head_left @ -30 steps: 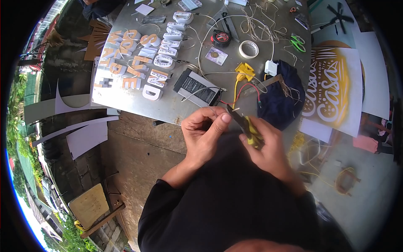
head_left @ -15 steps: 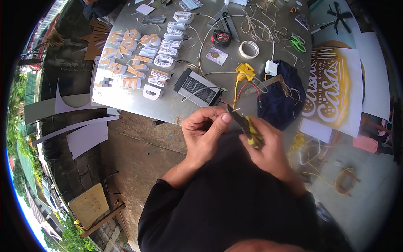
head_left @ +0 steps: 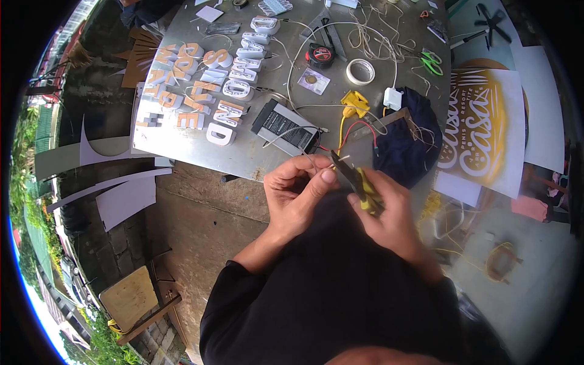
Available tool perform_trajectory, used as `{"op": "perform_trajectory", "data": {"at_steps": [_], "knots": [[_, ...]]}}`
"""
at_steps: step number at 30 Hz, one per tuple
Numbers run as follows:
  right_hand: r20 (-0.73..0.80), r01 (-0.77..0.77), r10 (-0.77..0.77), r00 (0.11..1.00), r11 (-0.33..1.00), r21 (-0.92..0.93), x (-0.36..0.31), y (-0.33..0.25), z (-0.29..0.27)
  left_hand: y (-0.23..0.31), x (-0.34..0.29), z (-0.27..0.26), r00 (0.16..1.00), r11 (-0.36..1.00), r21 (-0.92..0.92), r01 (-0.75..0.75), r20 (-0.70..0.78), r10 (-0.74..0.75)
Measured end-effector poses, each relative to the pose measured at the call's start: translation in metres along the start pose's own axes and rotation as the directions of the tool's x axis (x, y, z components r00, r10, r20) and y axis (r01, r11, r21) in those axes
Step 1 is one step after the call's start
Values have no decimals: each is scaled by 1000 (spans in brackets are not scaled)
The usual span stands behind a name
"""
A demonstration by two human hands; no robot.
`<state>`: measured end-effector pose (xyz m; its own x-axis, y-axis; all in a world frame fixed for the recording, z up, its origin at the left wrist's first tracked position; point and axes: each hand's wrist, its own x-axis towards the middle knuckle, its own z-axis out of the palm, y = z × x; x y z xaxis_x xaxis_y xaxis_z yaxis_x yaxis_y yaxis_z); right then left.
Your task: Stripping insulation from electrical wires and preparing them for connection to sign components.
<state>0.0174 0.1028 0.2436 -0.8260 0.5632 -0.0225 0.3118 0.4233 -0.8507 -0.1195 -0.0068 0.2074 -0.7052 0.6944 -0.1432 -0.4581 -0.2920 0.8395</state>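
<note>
My left hand pinches a thin pale wire between thumb and fingers. In my right hand are pliers with yellow-green handles and dark jaws, closed fingers around the grips. The jaws reach to the wire's end, just past my left thumb; whether they bite on it is too small to tell. Beyond my hands, a grey power supply box with a dark label lies on the metal table. Red and yellow leads run near it, by a yellow clip-like piece.
White and brown channel letters stand in rows on the metal table, left. A tape measure, a tape roll, green scissors, a white adapter and dark cloth lie farther right among loose cables. A yellow printed panel leans beyond.
The pliers and my right hand have shifted very slightly to the right. My left hand stays nearly where it was, still holding the wire.
</note>
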Motion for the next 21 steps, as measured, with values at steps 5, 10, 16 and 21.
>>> {"op": "perform_trajectory", "data": {"at_steps": [5, 10, 16, 21], "knots": [[2, 11, -11, 1000, 1000, 4, 1, 1, 0, 5, 1, 0, 1000, 999, 31, 14, 24, -14], [-1, 39, -39, 999, 998, -44, 0, 6, 1, 5, 2, -4, 996, 999, -14, -51, 76, 52], [5, 77, -77, 997, 990, -122, -2, 10, 1, 8, 0, -4, 998, 1000, 21, -23, 52, 22], [1, 110, -112, 994, 977, -180, 0, 8, -2, 12, -2, -3, 999, 999, 36, -10, 32, 9]]}}
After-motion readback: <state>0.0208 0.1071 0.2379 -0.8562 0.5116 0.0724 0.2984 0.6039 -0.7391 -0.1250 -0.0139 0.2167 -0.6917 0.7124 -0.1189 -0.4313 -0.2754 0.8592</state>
